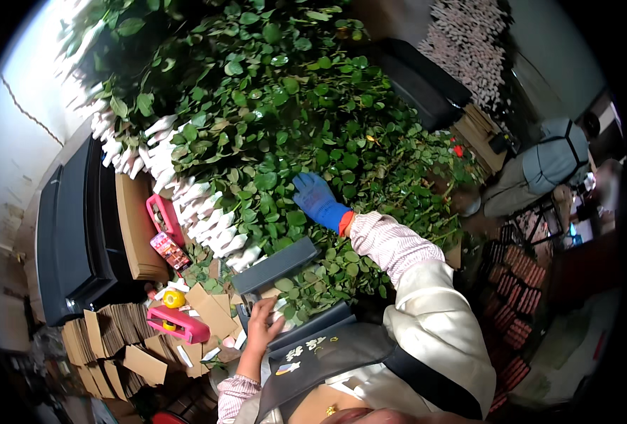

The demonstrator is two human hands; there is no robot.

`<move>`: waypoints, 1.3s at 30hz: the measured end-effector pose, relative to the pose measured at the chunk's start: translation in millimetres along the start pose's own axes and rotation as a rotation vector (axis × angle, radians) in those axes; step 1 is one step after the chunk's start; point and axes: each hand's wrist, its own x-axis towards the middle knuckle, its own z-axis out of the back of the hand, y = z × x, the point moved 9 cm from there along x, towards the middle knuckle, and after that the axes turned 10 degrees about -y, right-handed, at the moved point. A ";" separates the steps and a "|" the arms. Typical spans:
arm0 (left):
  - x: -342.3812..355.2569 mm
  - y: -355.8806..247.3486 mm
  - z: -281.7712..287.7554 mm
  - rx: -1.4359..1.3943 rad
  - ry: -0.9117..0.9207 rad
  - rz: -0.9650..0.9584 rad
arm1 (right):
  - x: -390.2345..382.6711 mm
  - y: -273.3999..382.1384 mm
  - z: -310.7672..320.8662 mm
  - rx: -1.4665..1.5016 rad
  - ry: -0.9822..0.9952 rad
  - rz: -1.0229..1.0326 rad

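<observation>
the rose stems (341, 124), as their leaves suggest, lie in one wide heap before the person, with white sleeves (204, 220) on their heads along the heap's left edge. a smaller leafy bunch (331, 281) lies inside the dark grey carton (274, 267), between its far wall and its near wall.

the right hand (319, 201), in a blue glove, lies over the leaves beyond the carton's far wall. its fingers are stretched out, and no stem shows in its grip. the left hand (262, 325) is bare, with bent fingers at the carton's left end, close to the bunch; whether they are clamped on something, i cannot tell.

i judge that one stem is light and rather stiff, while many together become heavy and catch each other by the leaves. some leaves shine, so they may be slippery, and thorns are possible. the sleeved heads are probably the most fragile part; it seems better to hold lower on the stems, with several fingers around.

the carton's walls make hard edges where leaves can scrape. on the left the way seems narrow, because of the phone (170, 251), two pink tape dispensers (165, 218) and cardboard sheets (112, 332). above the heap, movement looks easier.
</observation>
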 end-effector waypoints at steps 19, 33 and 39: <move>-9.7 16.1 -4.6 0.004 0.056 0.022 | -17.2 20.9 221.5 0.266 -0.511 0.210; 0.9 -12.9 0.4 0.099 0.063 -0.091 | -4.2 -32.0 83.5 0.142 -0.112 0.005; 14.0 -12.0 -1.0 0.245 -0.076 -0.227 | -29.3 -64.3 173.8 0.191 -0.569 0.020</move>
